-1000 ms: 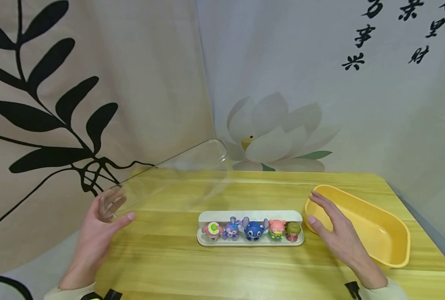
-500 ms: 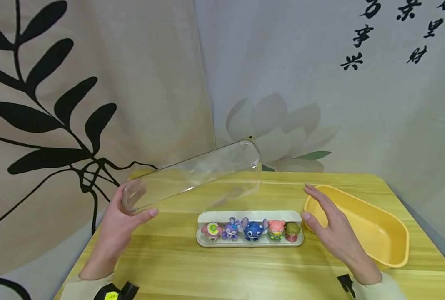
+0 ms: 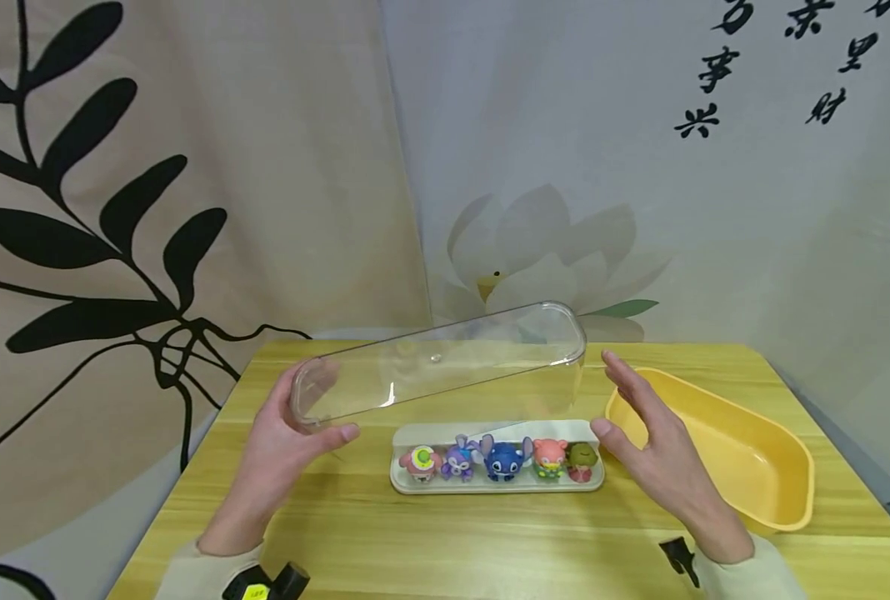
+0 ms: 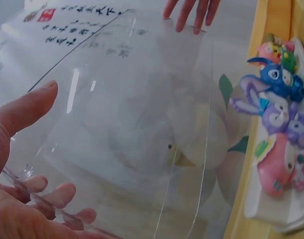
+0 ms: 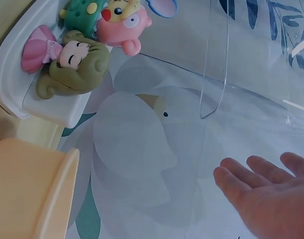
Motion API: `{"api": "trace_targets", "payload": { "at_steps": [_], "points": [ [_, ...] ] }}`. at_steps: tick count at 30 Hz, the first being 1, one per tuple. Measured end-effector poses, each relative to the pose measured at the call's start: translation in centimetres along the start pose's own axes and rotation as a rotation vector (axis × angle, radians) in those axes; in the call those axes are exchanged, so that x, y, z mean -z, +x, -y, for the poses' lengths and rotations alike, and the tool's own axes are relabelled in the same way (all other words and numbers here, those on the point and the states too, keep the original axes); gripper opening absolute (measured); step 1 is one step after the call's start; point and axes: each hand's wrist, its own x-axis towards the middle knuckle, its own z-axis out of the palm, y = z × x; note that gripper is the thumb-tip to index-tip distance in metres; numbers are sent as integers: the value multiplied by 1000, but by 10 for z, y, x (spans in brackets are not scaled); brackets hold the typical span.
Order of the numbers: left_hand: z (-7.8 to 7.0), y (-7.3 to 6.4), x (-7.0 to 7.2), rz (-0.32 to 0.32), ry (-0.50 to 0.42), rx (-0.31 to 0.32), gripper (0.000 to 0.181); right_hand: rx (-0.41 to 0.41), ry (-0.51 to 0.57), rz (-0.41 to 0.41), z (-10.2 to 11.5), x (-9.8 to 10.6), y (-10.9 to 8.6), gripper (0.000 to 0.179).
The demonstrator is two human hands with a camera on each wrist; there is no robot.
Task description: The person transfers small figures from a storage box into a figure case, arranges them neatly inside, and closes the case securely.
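My left hand grips the left end of a long clear plastic cover, thumb in front and fingers behind. The cover hangs tilted, right end higher, behind and above a white display base. Several small cartoon figurines stand in a row on that base, among them a blue long-eared one, a purple rabbit and a figurine with olive-green hair. My right hand is held with fingers extended near the cover's right end, apart from it. In the right wrist view its fingertips touch nothing.
A yellow plastic basin sits at the right of the wooden table, partly behind my right hand. Beyond the table's back edge hangs a printed cloth with leaves, a lotus and characters.
My left hand has carried the clear cover rightward, toward the space above the figurines, and its slant has lessened. My right hand has shifted slightly left, still with its fingers extended.
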Motion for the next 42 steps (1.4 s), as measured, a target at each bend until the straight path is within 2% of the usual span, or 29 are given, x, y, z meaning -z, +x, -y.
{"api": "trace_targets", "payload": {
  "at_steps": [7,11,17,25,29,39,42],
  "points": [
    [0,1,-15,41,-40,-38,90,29,71,-34,0,-3,1,86],
    [-2,2,-21,58,-39,-32,91,42,100,-55,1,-4,2,89],
    [-3,2,-26,72,-39,-27,94,2,91,-51,4,-1,1,90],
    [-1,4,-30,119,-56,-74,93,-10,113,-33,1,-1,-3,89],
    [-1,4,-31,127,-36,-89,91,-10,117,-25,-2,-2,-4,87],
    [4,10,-37,151,94,-18,91,-56,128,54,-18,-5,-10,83],
    [10,12,-41,163,93,-12,90,-63,121,63,-25,-5,-10,83]
  ]
}}
